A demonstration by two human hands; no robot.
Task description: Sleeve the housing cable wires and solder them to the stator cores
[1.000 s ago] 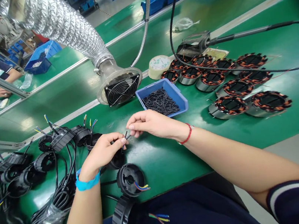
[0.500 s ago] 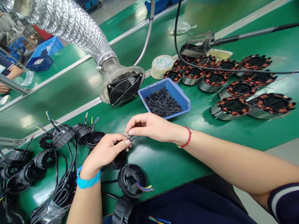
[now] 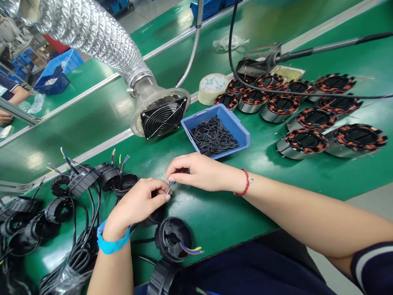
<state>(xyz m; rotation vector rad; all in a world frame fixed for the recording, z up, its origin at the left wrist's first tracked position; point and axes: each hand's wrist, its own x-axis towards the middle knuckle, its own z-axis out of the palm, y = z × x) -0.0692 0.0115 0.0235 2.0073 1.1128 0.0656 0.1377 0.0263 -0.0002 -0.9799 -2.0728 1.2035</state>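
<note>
My left hand (image 3: pixel 144 199) pinches wires (image 3: pixel 170 188), mid-frame; my right hand (image 3: pixel 200 172), pressed together, pinches their upper ends. Bin (image 3: pixel 244 135) of black pieces (image 3: pixel 213 136) just up-right of centre; caps (image 3: pixel 82 181) left of frame.

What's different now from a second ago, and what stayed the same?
The right hand moved left and a little down, closer to the left hand, which still pinches thin wires; blue and yellow now show between them. Whether the right one grips too is hard to see. The pale bundle behind slid left. The blue bin, copper-wound rings and black round parts stayed put.
</note>
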